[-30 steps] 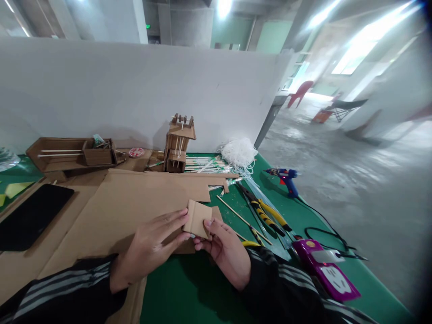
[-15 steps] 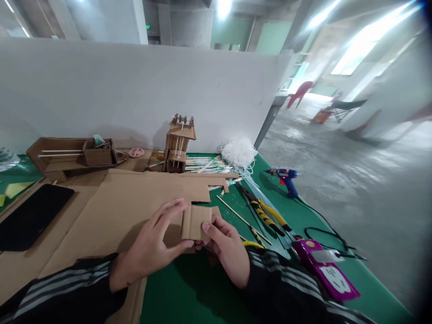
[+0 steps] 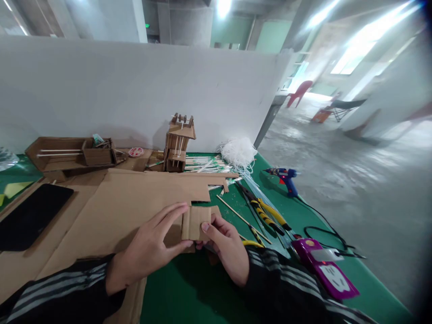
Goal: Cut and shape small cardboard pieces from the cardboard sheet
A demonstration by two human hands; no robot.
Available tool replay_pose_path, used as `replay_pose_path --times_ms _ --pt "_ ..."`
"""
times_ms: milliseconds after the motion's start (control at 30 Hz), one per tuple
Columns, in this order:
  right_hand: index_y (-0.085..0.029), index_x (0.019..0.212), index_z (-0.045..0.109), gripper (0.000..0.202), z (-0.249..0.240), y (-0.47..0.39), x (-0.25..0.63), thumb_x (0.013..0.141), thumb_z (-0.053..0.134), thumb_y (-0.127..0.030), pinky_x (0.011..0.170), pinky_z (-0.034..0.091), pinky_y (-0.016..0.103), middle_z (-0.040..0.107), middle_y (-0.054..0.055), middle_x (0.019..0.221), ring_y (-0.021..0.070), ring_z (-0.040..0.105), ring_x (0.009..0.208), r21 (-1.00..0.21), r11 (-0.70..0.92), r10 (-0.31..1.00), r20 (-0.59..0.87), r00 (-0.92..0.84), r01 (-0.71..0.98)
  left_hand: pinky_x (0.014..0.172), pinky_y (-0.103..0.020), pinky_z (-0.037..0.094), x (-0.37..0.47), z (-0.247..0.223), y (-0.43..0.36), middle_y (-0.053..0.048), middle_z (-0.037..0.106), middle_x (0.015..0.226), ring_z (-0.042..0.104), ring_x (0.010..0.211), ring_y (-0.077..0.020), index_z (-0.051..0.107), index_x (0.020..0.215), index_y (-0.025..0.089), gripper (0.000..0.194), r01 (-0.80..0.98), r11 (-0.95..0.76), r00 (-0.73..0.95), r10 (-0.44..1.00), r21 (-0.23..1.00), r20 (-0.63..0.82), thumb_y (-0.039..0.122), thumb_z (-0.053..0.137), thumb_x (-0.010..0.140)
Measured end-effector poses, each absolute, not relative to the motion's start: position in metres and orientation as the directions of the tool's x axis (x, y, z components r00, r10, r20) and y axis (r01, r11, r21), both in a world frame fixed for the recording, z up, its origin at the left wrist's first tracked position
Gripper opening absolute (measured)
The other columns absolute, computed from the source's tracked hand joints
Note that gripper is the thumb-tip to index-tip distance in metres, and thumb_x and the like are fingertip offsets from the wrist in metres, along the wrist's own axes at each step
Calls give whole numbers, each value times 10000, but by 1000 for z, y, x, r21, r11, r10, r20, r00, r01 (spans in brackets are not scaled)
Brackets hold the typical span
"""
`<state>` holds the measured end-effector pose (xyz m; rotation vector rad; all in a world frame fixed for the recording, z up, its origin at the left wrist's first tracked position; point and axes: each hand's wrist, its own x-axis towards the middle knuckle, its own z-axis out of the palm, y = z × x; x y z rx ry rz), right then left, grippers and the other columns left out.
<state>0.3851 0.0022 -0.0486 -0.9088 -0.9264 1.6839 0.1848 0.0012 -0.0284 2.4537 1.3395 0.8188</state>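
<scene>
Since a second ago, the small squarish tan cardboard piece [image 3: 194, 220] has turned from a slant to nearly square-on, and the left hand's [image 3: 146, 249] fingers have come away from its face. That hand now stands at the piece's nine o'clock, thumb and fingers spread wide like a bracket around its left edge; whether the tips touch its corners, I cannot tell. At four o'clock, the right hand [image 3: 227, 249] pinches the piece, thumb flat on the front, fingers behind.

The piece is held above the front edge of the large flat tan cardboard sheet [image 3: 135, 198] and the green tabletop [image 3: 175, 292]. Around it lie black-and-yellow-handled metal pliers [image 3: 258, 204] at three o'clock, a blue glue gun [image 3: 287, 182] at two, and a tangled heap of white plastic strands [image 3: 239, 153] at one. Between eleven and twelve stands a brown cardboard tower [image 3: 177, 144]; a long open brown cardboard box [image 3: 67, 163] lies at ten.
</scene>
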Motion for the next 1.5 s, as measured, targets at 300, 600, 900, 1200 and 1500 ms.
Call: replay_pose_path --times_ms 300,600,900,1200,1500 --pt "-185 727 588 346 -45 1 385 745 765 -482 554 486 263 592 -23 665 130 544 580 -945 -158 973 -100 -207 -285 1024 -436 491 183 -31 3 -97 543 1344 541 1247 -273 382 1362 281 630 679 -569 437 821 465 367 361 686 816" --pt "-195 706 561 323 -45 -6 385 808 695 -471 451 353 229 550 -37 580 107 471 492 -996 -61 972 -44 -232 -65 1067 -479 441 186 -27 1 -129 520 1401 496 1282 -308 328 1455 223 736 702 -658 566 748 272 347 468 648 839" --pt "-201 690 519 324 -45 -5 383 801 697 -448 532 414 263 527 -38 618 127 518 540 -986 -85 960 -41 -277 -147 1055 -419 470 187 -32 -2 -115 572 1373 533 1268 -260 432 1365 213 544 655 -716 595 687 244 417 331 623 870" --pt "-197 670 524 352 -45 -3 382 775 738 -457 523 409 256 529 -43 595 118 499 529 -974 -108 959 -49 -279 -201 1038 -440 478 188 -33 -1 -109 535 1407 505 1295 -268 490 1297 259 461 647 -740 617 649 182 445 266 636 859" --pt "-181 714 572 334 -50 0 381 724 783 -440 519 489 244 603 -33 629 112 564 523 -899 -242 952 -148 -268 -364 1090 -486 410 182 -39 2 -155 440 1436 424 1336 -301 273 1429 246 800 603 -652 490 757 459 432 397 733 791"
